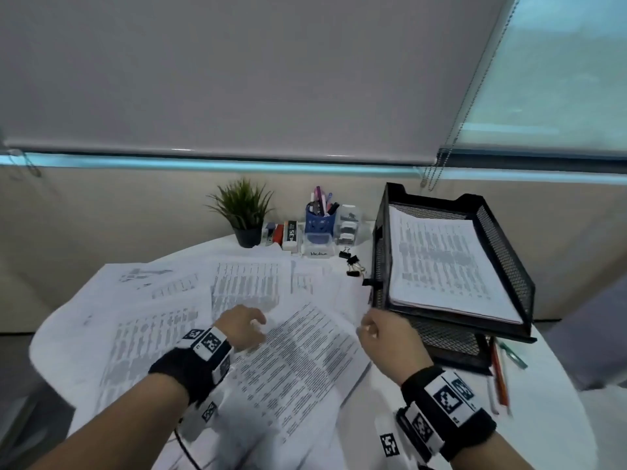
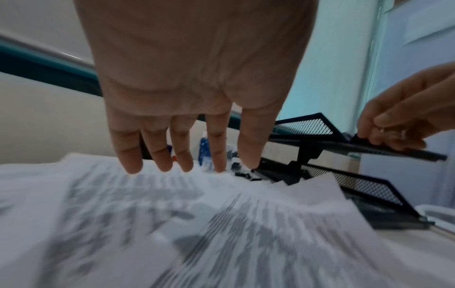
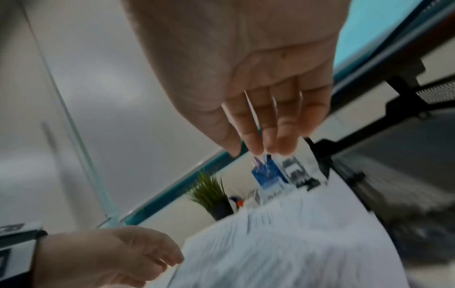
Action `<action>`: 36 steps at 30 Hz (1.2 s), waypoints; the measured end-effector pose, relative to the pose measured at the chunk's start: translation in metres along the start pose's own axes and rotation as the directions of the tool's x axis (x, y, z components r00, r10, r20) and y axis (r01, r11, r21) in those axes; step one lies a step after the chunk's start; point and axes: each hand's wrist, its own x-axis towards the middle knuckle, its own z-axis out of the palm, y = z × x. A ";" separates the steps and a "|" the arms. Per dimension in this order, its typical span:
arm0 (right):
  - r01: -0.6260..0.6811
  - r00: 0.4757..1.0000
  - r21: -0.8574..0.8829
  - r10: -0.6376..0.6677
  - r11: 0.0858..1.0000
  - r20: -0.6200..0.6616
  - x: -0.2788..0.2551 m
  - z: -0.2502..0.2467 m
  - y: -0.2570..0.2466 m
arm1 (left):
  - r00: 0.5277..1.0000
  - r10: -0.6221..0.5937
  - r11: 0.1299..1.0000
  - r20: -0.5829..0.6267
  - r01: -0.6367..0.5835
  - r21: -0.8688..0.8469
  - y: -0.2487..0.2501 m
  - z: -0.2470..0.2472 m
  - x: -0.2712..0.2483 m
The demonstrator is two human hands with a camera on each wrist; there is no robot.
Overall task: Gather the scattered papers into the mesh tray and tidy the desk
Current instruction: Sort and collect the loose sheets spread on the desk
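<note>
Printed papers lie scattered and overlapping over most of the round white table. At the right stands a black two-tier mesh tray, with a stack of sheets in its top tier. My left hand hovers over the middle sheets, fingers straight and pointing down at the papers, holding nothing. My right hand is beside the tray's front left corner, fingers together and empty. In the left wrist view the right hand sits close to the upper tray's front rim; whether they touch is unclear.
Along the back edge stand a potted plant, small boxes, a blue pen holder and a clear mini drawer. Black binder clips lie left of the tray. Pens lie right of it.
</note>
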 end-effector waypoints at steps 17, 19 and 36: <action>-0.627 0.762 0.303 0.645 0.717 0.051 -0.011 0.116 -0.023 | 0.981 -0.014 0.966 0.191 -0.036 0.255 -0.152 0.018 -0.014; -0.588 0.772 0.369 0.635 0.719 -0.007 -0.012 0.119 -0.024 | 0.978 0.050 0.980 0.201 -0.088 0.181 -0.155 0.021 -0.010; -0.432 0.856 0.539 0.516 0.723 -0.006 0.008 0.138 -0.015 | 0.924 -0.361 0.932 -0.124 0.363 -0.007 -0.191 0.000 0.022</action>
